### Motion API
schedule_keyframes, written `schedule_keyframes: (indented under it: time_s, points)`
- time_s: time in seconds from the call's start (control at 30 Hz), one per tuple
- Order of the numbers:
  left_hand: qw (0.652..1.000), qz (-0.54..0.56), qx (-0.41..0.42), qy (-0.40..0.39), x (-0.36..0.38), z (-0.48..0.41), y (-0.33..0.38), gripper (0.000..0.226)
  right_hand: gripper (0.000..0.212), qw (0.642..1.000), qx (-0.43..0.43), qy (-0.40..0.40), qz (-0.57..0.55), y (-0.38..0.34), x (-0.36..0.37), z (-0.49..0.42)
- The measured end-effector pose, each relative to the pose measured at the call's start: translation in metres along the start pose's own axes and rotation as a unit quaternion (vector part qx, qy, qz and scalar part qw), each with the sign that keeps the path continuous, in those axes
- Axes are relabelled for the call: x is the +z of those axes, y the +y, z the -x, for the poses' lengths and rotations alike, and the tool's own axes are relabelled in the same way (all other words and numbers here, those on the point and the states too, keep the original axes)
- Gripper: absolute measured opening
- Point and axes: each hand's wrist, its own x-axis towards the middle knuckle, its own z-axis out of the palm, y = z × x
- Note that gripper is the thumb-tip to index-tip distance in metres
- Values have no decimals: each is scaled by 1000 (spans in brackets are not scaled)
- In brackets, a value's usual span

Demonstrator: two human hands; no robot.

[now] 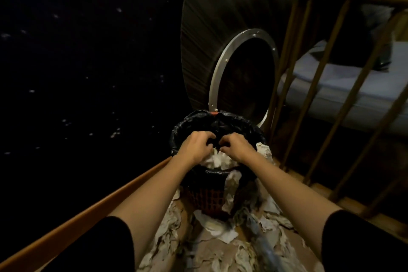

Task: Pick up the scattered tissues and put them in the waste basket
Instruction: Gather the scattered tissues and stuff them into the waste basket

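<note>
Floor point(212, 240): dim wooden boards, littered with crumpled tissues point(167, 238).
Waste basket point(209, 201): red mesh, black bag lining, wooden railing just to its right.
Left hand point(195, 146): fingers curled, pressing white tissues into basket.
Right hand point(237, 147): fingers curled over same wad; actual grip unclear.

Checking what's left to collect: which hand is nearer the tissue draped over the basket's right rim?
Right. The right hand is beside that draped tissue; the left hand is over the basket's left side.

Waste basket point(205, 200) on floor; tissues point(220, 233) around it, some point(217, 160) inside.
</note>
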Motion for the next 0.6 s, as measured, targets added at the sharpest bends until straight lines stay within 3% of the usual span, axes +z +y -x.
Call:
schedule_keyframes:
  time_s: [0.13, 0.2, 0.3, 0.4, 0.47, 0.6]
  points:
    - [995, 26, 90, 31, 6, 19, 26, 30, 29, 992, 5, 114, 57, 12, -7, 30]
    - [990, 13, 140, 1, 16, 34, 37, 37, 34, 979, 63, 177, 80, 24, -12, 48]
    - [980, -93, 166, -52, 36, 58, 42, 46, 28, 966, 151, 210, 3, 41, -1, 70]
    - [972, -150, 178, -16, 52, 73, 31, 41, 17, 948, 168, 260, -76, 40, 8, 86]
    - [970, -152, 188, 17, 58, 76, 20, 42, 26, 945, 150, 275, -92, 33, 4, 90]
    - [972, -118, 201, 18, 50, 76, 7, 43, 21, 945, 96, 305, -72, 9, -12, 68]
